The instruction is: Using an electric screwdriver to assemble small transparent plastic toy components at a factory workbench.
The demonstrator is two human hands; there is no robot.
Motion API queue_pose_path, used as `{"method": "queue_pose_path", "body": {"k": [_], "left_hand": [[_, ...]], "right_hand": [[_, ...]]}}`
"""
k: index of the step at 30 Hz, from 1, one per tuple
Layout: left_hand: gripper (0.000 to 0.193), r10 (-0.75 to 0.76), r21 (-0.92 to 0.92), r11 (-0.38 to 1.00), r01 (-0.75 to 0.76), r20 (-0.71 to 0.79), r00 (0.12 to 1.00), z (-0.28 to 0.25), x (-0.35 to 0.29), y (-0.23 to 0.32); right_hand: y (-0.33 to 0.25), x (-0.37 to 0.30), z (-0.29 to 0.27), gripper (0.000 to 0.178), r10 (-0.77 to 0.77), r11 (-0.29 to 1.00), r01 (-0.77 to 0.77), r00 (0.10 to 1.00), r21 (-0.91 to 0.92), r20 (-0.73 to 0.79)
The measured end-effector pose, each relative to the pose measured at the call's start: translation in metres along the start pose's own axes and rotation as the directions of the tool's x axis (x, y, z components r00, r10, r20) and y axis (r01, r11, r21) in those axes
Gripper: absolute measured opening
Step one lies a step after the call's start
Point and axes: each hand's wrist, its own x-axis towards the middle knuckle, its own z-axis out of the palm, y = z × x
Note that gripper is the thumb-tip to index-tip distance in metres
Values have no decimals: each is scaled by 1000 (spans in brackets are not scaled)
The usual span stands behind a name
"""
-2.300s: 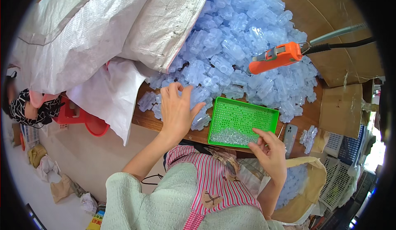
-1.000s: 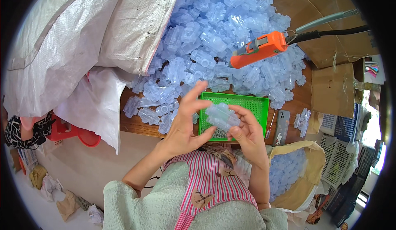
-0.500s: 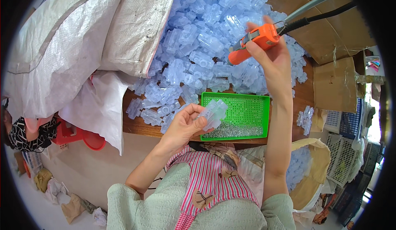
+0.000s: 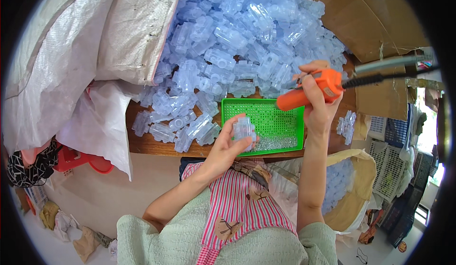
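Note:
Between the thumb and fingers of my left hand (image 4: 227,147) is a clear, bluish plastic casing (image 4: 243,128), held over the near left edge of a green tray (image 4: 300,144). Small shiny metal parts (image 4: 280,142) lie along the near side of this perforated tray. My right hand (image 4: 320,107) is wrapped round an orange corded hand tool (image 4: 304,98), whose rounded end points left above the tray's far right corner. A black cable (image 4: 375,78) runs from the tool to the right. The tool's working tip cannot be made out.
A large heap of similar clear casings (image 4: 228,37) covers the wooden table (image 4: 142,146) behind the tray. White woven sacking (image 4: 133,32) drapes at the left, cardboard (image 4: 380,94) stands at the right. Below right is an open sack (image 4: 368,179) with more casings; stacked crates (image 4: 384,167) stand beyond.
My right hand has brought the orange tool down and nearer, from above the heap to the tray's right side. My left hand has turned the casing more upright. The whole view has shifted slightly.

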Motion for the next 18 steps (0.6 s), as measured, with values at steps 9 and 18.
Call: {"method": "queue_pose_path", "body": {"k": [9, 18], "left_hand": [[43, 27, -28, 999, -33, -169, 985, -3, 45, -14], [34, -13, 132, 990, 57, -309, 951, -3, 56, -16]], "right_hand": [[18, -18, -14, 27, 82, 995, -56, 941, -86, 329], [54, -33, 22, 40, 127, 968, -144, 988, 207, 91]]}}
